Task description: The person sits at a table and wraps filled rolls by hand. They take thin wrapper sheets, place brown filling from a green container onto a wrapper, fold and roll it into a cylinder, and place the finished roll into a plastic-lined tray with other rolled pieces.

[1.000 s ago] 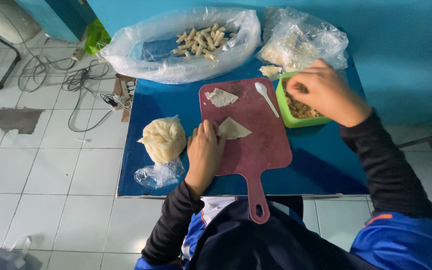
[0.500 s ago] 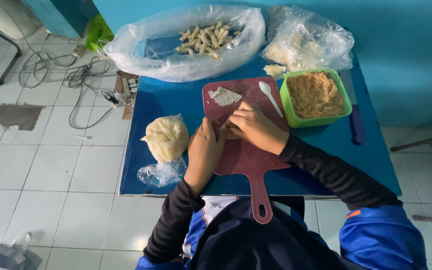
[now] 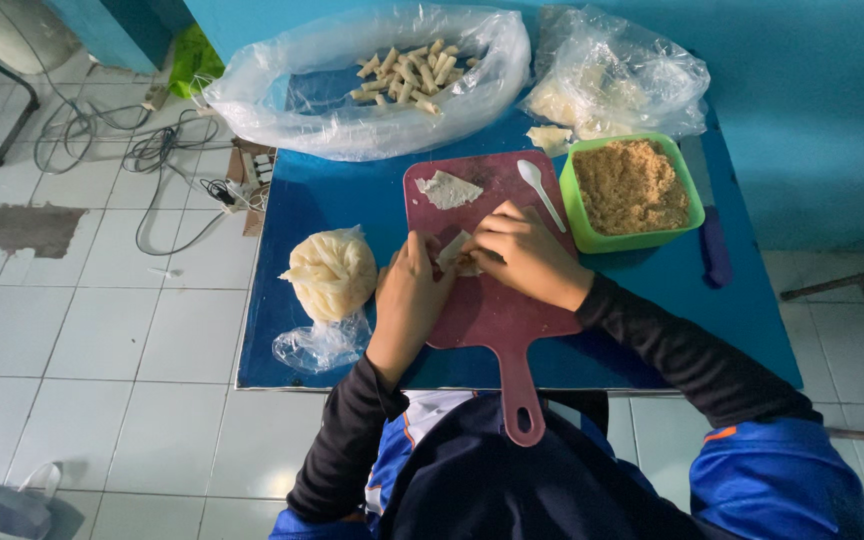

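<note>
A pale wrapper sheet (image 3: 455, 250) lies near the middle of the dark red cutting board (image 3: 497, 320), and both hands meet over it. The left hand (image 3: 414, 290) presses on its left edge with fingers closed together; the right hand (image 3: 522, 250) curls over its right side, fingertips pinched on the sheet. What lies under the fingers cannot be seen. A second wrapper (image 3: 449, 189) lies flat toward the board's far left corner, apart from the hands, and a white spoon (image 3: 540, 190) rests along the board's far right edge. Just beside that edge stands a green tub of brown filling (image 3: 632, 190). The board's handle juts past the near edge of the blue worktop (image 3: 332, 195). Left of the board sits a bagged lump of dough (image 3: 331, 272), close to the worktop's left edge. Along the far edge lie a large clear bag with rolled sticks (image 3: 402, 72) and a smaller crumpled bag (image 3: 617, 80). Bare worktop shows right of the board.
</note>
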`<state>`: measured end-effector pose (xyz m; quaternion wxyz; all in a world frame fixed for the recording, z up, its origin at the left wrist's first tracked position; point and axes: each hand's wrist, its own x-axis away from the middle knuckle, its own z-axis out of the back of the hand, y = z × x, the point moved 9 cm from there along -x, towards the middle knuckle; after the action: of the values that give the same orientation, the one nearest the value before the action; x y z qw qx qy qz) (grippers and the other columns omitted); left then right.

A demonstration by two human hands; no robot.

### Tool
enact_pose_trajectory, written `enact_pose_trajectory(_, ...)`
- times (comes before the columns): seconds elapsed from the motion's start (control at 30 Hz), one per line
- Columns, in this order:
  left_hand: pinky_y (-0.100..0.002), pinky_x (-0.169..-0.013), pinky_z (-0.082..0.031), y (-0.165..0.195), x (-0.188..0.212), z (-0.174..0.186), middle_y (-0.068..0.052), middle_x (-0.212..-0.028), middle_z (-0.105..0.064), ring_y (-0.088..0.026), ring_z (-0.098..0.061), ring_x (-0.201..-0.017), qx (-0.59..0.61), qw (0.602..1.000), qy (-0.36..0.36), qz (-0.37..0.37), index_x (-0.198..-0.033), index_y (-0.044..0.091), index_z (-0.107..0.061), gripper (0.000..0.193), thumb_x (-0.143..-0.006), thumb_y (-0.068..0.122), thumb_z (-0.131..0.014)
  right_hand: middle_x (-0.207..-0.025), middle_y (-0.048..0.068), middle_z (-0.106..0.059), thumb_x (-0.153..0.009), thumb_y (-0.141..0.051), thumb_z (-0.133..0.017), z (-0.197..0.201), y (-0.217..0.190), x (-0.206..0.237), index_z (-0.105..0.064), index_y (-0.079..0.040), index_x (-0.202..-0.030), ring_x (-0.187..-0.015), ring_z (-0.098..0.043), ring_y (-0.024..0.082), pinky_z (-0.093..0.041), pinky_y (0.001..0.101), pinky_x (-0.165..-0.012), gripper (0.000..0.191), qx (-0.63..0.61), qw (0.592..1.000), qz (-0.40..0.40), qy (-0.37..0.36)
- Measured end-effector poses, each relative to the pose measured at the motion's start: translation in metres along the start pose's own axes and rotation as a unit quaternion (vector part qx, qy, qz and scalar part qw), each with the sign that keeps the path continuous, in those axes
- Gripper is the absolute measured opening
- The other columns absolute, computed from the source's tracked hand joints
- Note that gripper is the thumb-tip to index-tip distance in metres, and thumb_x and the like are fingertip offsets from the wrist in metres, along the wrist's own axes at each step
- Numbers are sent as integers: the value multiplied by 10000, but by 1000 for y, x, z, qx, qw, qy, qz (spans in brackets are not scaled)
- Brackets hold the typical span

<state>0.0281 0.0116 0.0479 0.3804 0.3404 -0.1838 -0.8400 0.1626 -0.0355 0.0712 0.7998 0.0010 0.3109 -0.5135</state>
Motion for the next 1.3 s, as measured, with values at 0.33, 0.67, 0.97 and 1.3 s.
enact_pose_trajectory(0.33,-468,-769,-478,4,1,3,-98,-923,-691,-327,-666,-917,-8,1000,-4,18,-1074,75,-545,296,-882,204,-730,-969,22,-673,-864,-164,-770,7,0,0,-744,-103,-940,-1017,-602,250,-448,406,-855,100,24,999,-13,22)
enact_pose_trajectory(0.67,-465,-740,-510,13,1,8,-105,-969,-689,-330,-676,-891,9,999,36,-24,-1032,59,-548,140,-971,140,-645,-941,61,-637,-829,-116,-796,12,-9,-7,-698,-51,-909,-1014,-585,291,-491,407,-891,142,0,999,4,31)
enact_pose_trajectory(0.97,-448,-731,-535,21,-1,3,-115,-976,-686,-335,-675,-892,0,998,38,-45,-1078,64,-570,157,-961,142,-641,-910,44,-619,-831,-161,-781,13,-14,-5,-665,-73,-886,-992,-606,284,-479,446,-844,156,73,997,0,23)
enact_pose_trajectory(1.3,-428,-707,-545,24,0,4,-92,-964,-702,-317,-689,-877,23,999,3,-41,-1075,87,-605,104,-1004,161,-621,-891,79,-629,-827,-172,-767,13,14,20,-627,-89,-886,-852,-676,323,-529,446,-694,173,61,984,-168,-11)
